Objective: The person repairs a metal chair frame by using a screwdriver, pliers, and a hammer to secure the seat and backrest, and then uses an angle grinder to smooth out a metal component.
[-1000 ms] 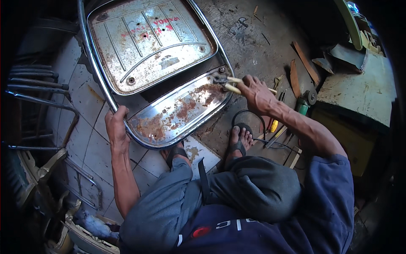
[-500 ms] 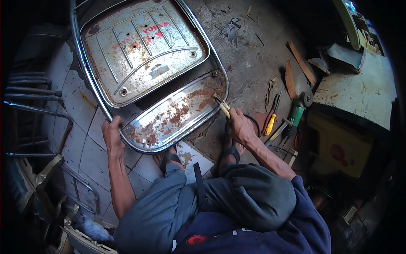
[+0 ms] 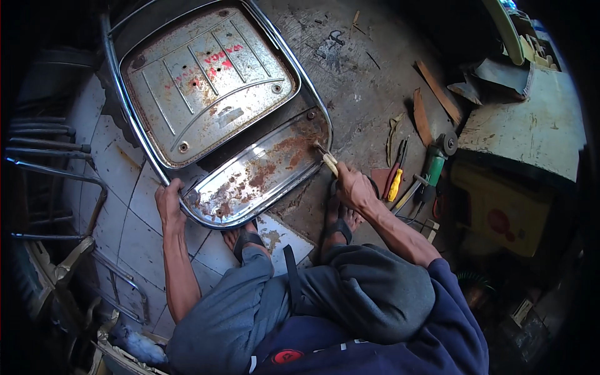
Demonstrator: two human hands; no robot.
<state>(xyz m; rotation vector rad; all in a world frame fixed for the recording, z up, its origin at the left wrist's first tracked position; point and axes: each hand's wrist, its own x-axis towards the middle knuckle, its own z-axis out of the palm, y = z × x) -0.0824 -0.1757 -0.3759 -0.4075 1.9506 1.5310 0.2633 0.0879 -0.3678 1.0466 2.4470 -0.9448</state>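
Note:
A chair with a chromed tube frame (image 3: 129, 111) lies in front of me, its rusty seat pan (image 3: 209, 94) at the far side. Nearer to me is the chair's rust-stained backrest panel (image 3: 250, 178), rounded along its near edge. My left hand (image 3: 170, 203) is closed around the frame tube at the panel's left end. In my right hand (image 3: 356, 189) is a pair of pliers (image 3: 330, 164) with cream handles. Its metal tip meets the right part of the panel by the rim; what lies between the jaws is too small to tell.
On the floor at right lie a green angle grinder (image 3: 435, 165), a yellow-handled screwdriver (image 3: 395, 185), dark-handled pliers (image 3: 400, 164) and wood strips (image 3: 437, 90). A pale worn box (image 3: 531, 131) stands beyond them. Metal chair frames (image 3: 56, 156) crowd the left. My sandalled feet are beneath the near edge.
The chair has shifted slightly left in the picture, along with the floor and tools. The pliers have turned a little at the panel; both hands keep their grips.

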